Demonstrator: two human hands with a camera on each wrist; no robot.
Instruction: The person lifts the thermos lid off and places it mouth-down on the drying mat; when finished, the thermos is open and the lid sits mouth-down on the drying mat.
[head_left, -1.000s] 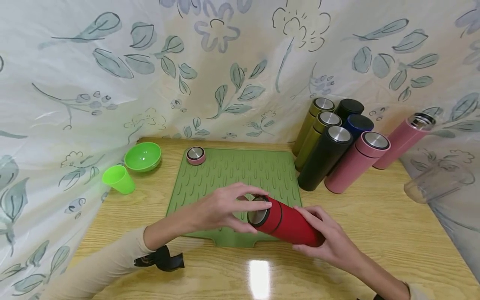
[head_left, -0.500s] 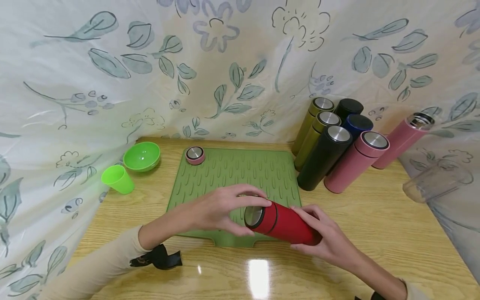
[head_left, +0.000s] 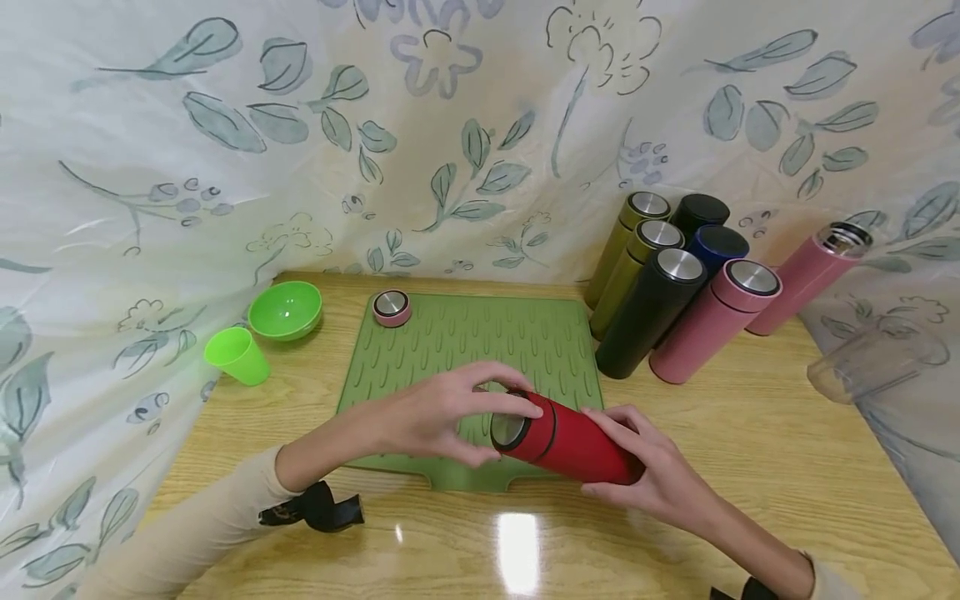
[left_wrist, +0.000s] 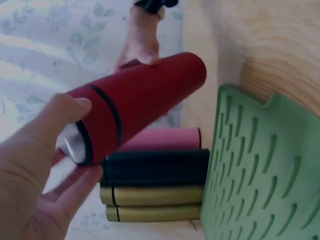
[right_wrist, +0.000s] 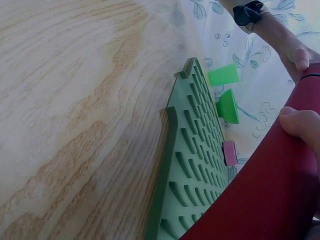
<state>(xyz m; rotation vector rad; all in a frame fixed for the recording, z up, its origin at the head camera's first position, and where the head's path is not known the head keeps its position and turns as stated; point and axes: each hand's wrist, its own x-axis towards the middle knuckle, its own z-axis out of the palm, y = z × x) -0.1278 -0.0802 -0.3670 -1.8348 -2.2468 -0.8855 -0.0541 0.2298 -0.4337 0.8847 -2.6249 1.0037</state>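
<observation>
A red thermos bottle is held tilted above the front right part of a green ribbed mat, its silver-topped lid towards the left. My right hand grips the lower body. Around the lid end, the fingers and thumb of my left hand are bent; in the left wrist view the thumb and fingertips touch the red lid from both sides. The lid sits on the bottle, with a dark ring at the seam. A pink lid lies on the mat's far left corner.
Several capped thermos bottles in gold, black, blue and pink stand at the back right. Beside them is a lidless pink thermos. A clear cup stands far right. On the left are a green bowl and a green cup.
The red thermos has shifted slightly left and its lid end has turned a little. Both hands stay on it; the other things have not moved.
</observation>
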